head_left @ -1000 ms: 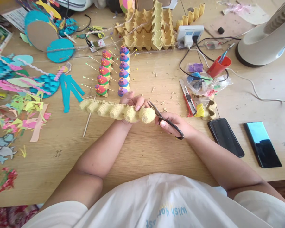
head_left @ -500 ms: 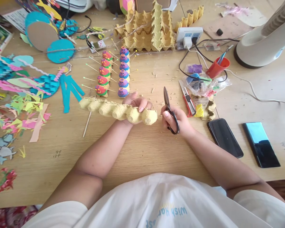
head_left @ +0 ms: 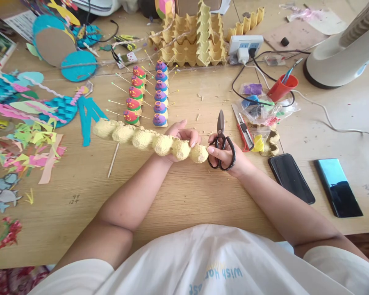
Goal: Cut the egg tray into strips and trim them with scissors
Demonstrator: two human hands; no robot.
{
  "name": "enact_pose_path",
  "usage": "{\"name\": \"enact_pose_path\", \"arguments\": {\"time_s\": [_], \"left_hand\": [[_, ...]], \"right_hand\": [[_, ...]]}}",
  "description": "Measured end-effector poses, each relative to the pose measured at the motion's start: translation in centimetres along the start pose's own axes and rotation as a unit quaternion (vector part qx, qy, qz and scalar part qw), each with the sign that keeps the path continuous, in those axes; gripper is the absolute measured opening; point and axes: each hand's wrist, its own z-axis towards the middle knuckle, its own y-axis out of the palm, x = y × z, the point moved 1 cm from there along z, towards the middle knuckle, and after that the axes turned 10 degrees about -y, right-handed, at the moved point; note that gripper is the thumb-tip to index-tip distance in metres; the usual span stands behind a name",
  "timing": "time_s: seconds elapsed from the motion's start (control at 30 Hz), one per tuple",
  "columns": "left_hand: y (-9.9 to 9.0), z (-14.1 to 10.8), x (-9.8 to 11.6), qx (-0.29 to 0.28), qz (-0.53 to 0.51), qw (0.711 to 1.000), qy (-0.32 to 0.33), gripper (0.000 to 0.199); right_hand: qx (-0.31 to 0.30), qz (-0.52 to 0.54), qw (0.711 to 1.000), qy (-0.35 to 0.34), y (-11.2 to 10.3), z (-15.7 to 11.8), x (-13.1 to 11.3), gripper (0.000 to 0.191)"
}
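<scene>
A long yellow egg-carton strip point(head_left: 143, 140) with several rounded cups slants across the middle. My left hand point(head_left: 183, 137) grips it from behind near its right end. Black-handled scissors point(head_left: 221, 141) point away from me in my right hand point(head_left: 227, 153), whose thumb reaches the strip's right tip. Beyond the hands stand two painted carton rows with pins in them, one red and green point(head_left: 135, 93), the other purple and blue point(head_left: 160, 96).
Egg trays point(head_left: 184, 51) and a power strip point(head_left: 245, 43) lie at the back. Rightward are a box cutter point(head_left: 244, 131), a red cup point(head_left: 282, 87), two phones point(head_left: 291, 178) and a white lamp base point(head_left: 329, 61). Paper scraps point(head_left: 33, 141) lie left.
The strip has shifted slightly right at its near end, and its left end has swung out further left. The scissors have turned, showing both handle loops, and my right thumb has come to the strip's tip.
</scene>
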Motion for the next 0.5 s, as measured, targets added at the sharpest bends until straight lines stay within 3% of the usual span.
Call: {"name": "enact_pose_path", "arguments": {"time_s": [0.27, 0.43, 0.5], "left_hand": [[0.7, 0.5, 0.2, 0.065, -0.139, 0.988, -0.012, 0.059], [0.9, 0.6, -0.4, 0.085, -0.129, 0.986, 0.07, 0.018], [1.0, 0.6, -0.7, 0.066, -0.099, 0.986, 0.114, 0.017]], "right_hand": [[0.047, 0.201, 0.978, 0.032, -0.2, 0.2, -0.1, 0.052], [0.067, 0.235, 0.97, 0.008, -1.0, 0.4, -0.4, 0.044], [0.08, 0.23, 0.97, 0.003, -1.2, 0.5, -0.4, 0.041]]}}
